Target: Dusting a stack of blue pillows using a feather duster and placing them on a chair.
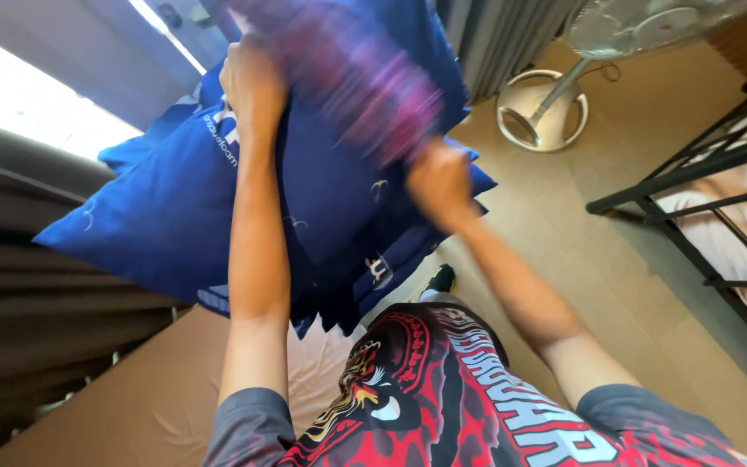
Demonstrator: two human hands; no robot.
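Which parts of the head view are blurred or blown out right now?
Head view: the purple patterned cloth near the right hand is smeared by motion blur; the bright window strip at upper left is overexposed; the left hand and the dark blue fabric pillowcase stay fairly sharp.

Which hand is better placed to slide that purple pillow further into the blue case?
Probably the right hand. It sits by the blurred purple pillow, at the blue pillowcase opening. The left hand is higher, its grip on the case's top edge, holding it up.
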